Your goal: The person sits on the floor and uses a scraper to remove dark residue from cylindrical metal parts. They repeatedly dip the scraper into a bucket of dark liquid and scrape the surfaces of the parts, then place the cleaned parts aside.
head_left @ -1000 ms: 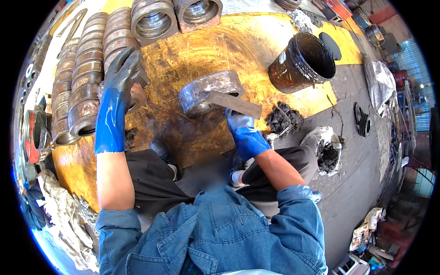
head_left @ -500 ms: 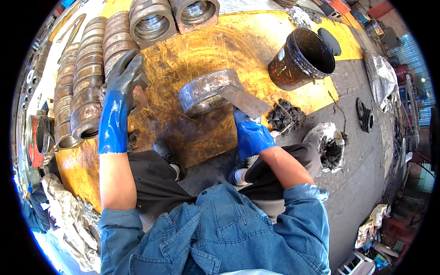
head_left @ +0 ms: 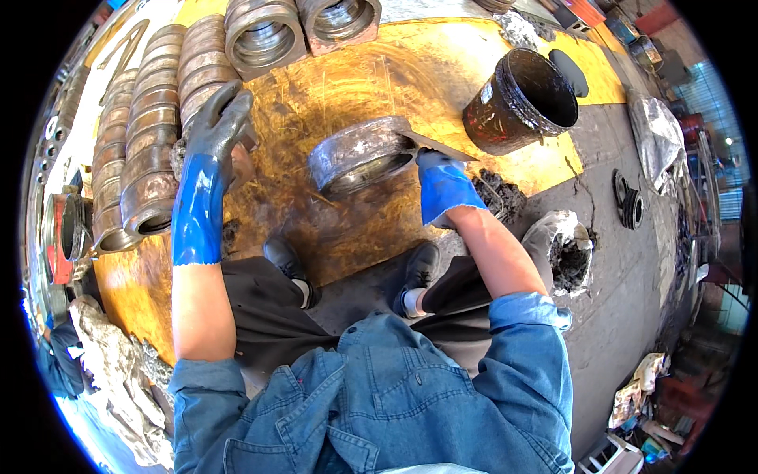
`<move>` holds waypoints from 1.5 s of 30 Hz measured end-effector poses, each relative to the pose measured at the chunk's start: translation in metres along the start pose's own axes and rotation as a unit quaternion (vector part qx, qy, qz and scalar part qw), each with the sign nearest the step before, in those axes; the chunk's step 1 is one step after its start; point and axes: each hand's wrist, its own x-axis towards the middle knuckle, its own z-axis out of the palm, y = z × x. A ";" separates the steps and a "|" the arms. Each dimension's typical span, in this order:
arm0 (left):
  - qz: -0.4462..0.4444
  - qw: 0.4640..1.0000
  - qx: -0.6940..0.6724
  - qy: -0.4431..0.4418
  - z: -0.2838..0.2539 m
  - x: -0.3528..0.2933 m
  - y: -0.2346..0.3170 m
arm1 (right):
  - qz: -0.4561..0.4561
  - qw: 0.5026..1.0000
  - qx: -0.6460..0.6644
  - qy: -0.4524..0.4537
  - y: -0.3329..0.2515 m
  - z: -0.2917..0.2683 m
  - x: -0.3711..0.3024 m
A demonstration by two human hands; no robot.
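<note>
My right hand (head_left: 444,162), in a black-and-blue glove, grips a flat metal scraper (head_left: 442,145), seen nearly edge-on. The blade's far end meets the right rim of a worn metal ring (head_left: 359,158) that lies on the yellow-brown sheet. My left hand (head_left: 212,130), gloved the same way, is over the near end of a row of stacked metal rings (head_left: 207,59). Its fingers are curled; what they hold is mostly hidden. A dark fuzzy wad (head_left: 178,156) shows at its left side.
A grease-smeared black bucket (head_left: 493,110) stands at the right. Near it lie a heap of dark sludge (head_left: 499,197) and a pale bag (head_left: 545,233) with dark waste. More ring rows (head_left: 150,118) lie left; two thick threaded collars (head_left: 264,43) stand at the back.
My right hand has moved right and up with the scraper, whose blade has turned from broad face to nearly edge-on. The ring sits almost unmoved, its opening more exposed. My left hand has barely shifted.
</note>
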 end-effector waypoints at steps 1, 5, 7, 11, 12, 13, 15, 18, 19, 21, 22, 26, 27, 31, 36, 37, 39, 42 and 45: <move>0.006 1.000 0.022 -0.001 0.000 0.002 -0.001 | 0.020 0.999 -0.024 -0.020 0.010 0.001 0.002; -0.014 1.000 -0.009 0.000 0.018 0.007 -0.002 | 0.102 0.989 -0.081 -0.068 0.045 0.003 0.015; -0.045 0.999 -0.001 -0.004 0.028 0.004 0.004 | 0.114 0.992 -0.030 -0.038 0.048 0.000 0.020; -0.048 0.997 0.019 -0.060 0.043 0.002 -0.010 | -0.079 0.992 -0.096 -0.030 0.040 -0.028 0.000; -0.044 0.996 0.028 -0.075 0.050 0.002 -0.016 | -0.145 0.973 -0.177 -0.036 0.039 -0.041 -0.005; -0.047 0.996 0.020 -0.070 0.033 -0.001 -0.021 | -0.125 0.960 -0.200 -0.153 -0.030 -0.067 -0.015; -0.021 0.995 0.024 -0.093 0.057 -0.008 -0.021 | -0.039 0.958 0.192 -0.209 -0.024 -0.078 -0.011; 0.077 0.973 0.135 -0.171 0.062 0.003 -0.036 | 0.083 0.858 0.444 -0.245 -0.051 -0.118 -0.019; 0.076 0.971 0.137 -0.182 0.065 -0.001 -0.041 | 0.083 0.836 0.491 -0.232 -0.052 -0.120 -0.017; 0.068 0.970 0.127 -0.195 0.074 -0.001 -0.055 | 0.034 0.825 0.533 -0.187 -0.040 -0.143 -0.007; 0.064 0.970 0.126 -0.197 0.074 0.000 -0.061 | 0.033 0.830 0.534 -0.158 -0.035 -0.152 0.002; 0.057 0.974 0.133 -0.174 0.064 0.000 -0.066 | -0.013 0.845 0.533 -0.043 0.005 -0.238 0.040; 0.064 0.966 0.140 -0.206 0.054 0.003 -0.060 | 0.009 0.854 0.520 -0.018 0.022 -0.261 0.044; -0.023 0.987 0.063 -0.147 0.067 -0.021 -0.057 | 0.155 0.859 0.484 0.066 0.158 -0.333 0.002; -0.079 0.988 0.057 -0.116 0.049 -0.025 -0.070 | 0.365 0.734 0.564 0.097 0.339 -0.320 -0.143; -0.101 0.986 0.055 -0.118 0.043 -0.019 -0.077 | 0.371 0.692 0.609 0.108 0.368 -0.312 -0.172; -0.137 0.984 0.065 -0.097 0.031 -0.013 -0.092 | 0.405 0.624 0.654 0.138 0.401 -0.284 -0.218; -0.176 0.979 0.092 -0.039 0.015 -0.023 -0.102 | 0.410 0.562 0.708 0.123 0.425 -0.241 -0.260; -0.251 0.962 0.110 -0.007 0.039 -0.064 -0.079 | 0.444 0.526 0.691 0.220 0.448 -0.215 -0.302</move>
